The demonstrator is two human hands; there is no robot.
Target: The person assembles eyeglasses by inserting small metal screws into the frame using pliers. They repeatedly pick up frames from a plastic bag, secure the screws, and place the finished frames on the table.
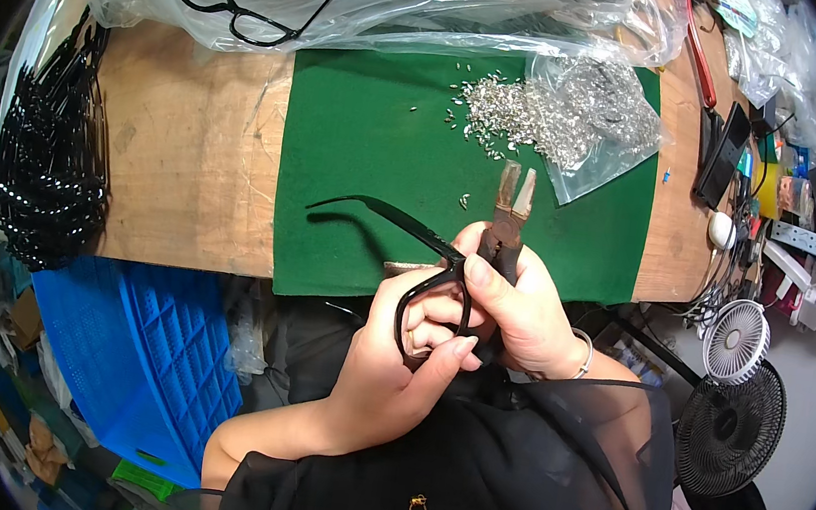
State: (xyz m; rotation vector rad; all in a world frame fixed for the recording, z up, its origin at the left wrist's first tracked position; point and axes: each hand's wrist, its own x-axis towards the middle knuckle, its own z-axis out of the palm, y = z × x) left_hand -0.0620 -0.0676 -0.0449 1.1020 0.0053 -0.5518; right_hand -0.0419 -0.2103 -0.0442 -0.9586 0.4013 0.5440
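Observation:
My left hand [384,373] is closed round the lower part of a black eyeglass frame [404,307], whose temple arm points up and to the left over the green mat [360,149]. My right hand [533,320] grips a pair of worn pliers [506,228], their jaws apart and pointing away from me. The thumb of that hand also presses on the frame near its hinge corner. Beyond the pliers lies a heap of small silver metal pieces [505,110], spilling from a clear plastic bag [598,136]. A few loose pieces lie close to the jaws.
Many black eyeglass frames [55,154] are piled at the table's left edge. Another frame [239,14] lies on plastic sheeting [437,1] at the back. A blue crate [140,355] stands below on the left. Two fans [736,343], cables and a phone [723,155] are on the right.

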